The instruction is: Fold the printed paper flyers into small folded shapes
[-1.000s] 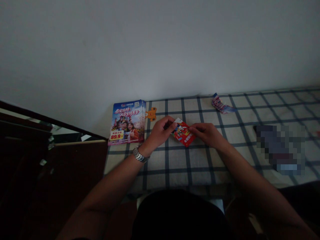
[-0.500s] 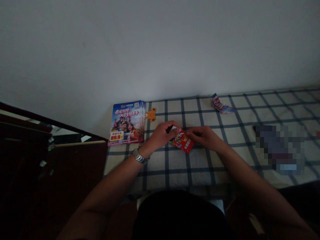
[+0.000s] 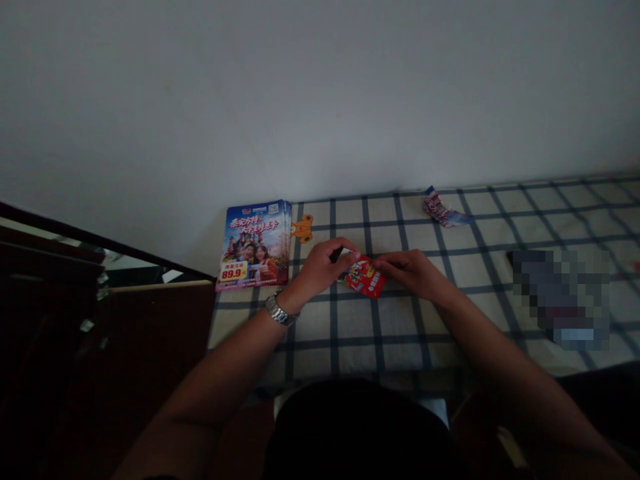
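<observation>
A small piece of red printed paper with colourful pictures and white lettering is held just over the checked cloth. My left hand, with a metal watch on its wrist, pinches its upper left edge between thumb and forefinger. At the upper right corner my right hand pinches it too, fingers closed and bent. The fingers hide part of its top edge, and I cannot tell whether it is folded or single. A stack of blue and pink leaflets lies left of my left hand.
The checked cloth covers the surface up to the wall. A crumpled leaflet lies towards the back right. An orange bear figure shows beside the stack. A dark, pixelated object rests at right.
The red paper has shifted slightly up and tilted a little between my hands. Both hands have moved only slightly and keep their pinch. The other things stay put.
</observation>
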Tool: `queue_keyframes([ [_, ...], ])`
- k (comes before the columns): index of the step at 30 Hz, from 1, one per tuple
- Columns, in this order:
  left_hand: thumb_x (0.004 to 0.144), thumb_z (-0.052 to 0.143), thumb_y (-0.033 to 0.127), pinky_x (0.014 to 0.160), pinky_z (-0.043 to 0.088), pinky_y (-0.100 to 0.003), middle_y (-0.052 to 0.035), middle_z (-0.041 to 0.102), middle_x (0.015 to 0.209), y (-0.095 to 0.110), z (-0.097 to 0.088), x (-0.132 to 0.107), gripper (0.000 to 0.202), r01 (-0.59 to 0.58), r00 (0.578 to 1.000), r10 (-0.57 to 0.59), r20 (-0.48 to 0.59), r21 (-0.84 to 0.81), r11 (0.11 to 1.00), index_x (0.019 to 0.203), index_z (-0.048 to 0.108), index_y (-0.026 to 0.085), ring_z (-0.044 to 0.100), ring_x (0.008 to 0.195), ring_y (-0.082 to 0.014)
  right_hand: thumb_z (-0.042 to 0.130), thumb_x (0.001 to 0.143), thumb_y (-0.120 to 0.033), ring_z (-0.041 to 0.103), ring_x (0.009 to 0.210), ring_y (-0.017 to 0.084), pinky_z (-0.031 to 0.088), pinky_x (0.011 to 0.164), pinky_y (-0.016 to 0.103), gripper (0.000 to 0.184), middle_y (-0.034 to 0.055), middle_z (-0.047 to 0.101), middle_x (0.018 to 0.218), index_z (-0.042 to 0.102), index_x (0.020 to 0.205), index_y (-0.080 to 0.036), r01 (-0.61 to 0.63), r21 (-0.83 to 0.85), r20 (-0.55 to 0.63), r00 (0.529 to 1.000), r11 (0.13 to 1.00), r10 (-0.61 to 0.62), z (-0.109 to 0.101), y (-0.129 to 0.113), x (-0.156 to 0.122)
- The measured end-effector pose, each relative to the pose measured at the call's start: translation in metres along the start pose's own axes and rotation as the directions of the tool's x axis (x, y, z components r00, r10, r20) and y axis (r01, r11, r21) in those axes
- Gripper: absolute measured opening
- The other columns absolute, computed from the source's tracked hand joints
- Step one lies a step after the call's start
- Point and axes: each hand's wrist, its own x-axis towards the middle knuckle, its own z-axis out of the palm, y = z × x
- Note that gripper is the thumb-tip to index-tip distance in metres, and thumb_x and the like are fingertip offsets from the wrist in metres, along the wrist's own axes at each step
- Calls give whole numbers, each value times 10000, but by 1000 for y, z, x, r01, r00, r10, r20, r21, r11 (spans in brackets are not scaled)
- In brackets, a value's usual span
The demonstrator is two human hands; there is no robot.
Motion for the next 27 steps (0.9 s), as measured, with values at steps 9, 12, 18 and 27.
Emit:
queue_keyframes([
  [9, 980, 643, 479, 555, 328, -255, 14, 621, 729, -1, -4, 2, 291, 20, 999, -20, -29, 1, 1000, 962, 735, 202, 469, 609, -125, 566, 996, -607, 662, 727, 211, 495, 654, 313, 476, 43, 766, 794, 800, 884, -208, -39, 89, -107, 993, 995, 48, 1, 3, 2],
  [12, 975, 644, 458, 548, 316, -257, 20, 600, 701, 0, -4, 1, 272, 10, 999, -9, -38, 9, 1000, 957, 735, 202, 438, 584, -119, 572, 993, -594, 657, 703, 203, 487, 641, 309, 471, 48, 761, 768, 789, 853, -199, -35, 51, -170, 984, 998, 43, 1, 2, 2],
  [18, 958, 655, 433, 583, 368, -258, 1, 666, 769, 1, -3, 1, 247, -6, 1000, 6, -19, -6, 1000, 933, 718, 195, 529, 639, -129, 583, 994, -587, 625, 678, 180, 449, 604, 297, 456, 42, 759, 779, 805, 888, -204, -37, 31, -146, 988, 999, 41, 1, 4, 1],
  [27, 989, 655, 383, 798, 509, -294, -19, 759, 914, 6, -3, -3, 188, -67, 980, 55, 189, 62, 996, 979, 734, 212, 689, 844, -168, 548, 1021, -543, 541, 618, 142, 369, 576, 286, 449, 3, 655, 668, 770, 848, -193, 14, -69, -34, 999, 998, -16, 0, 4, 0],
])
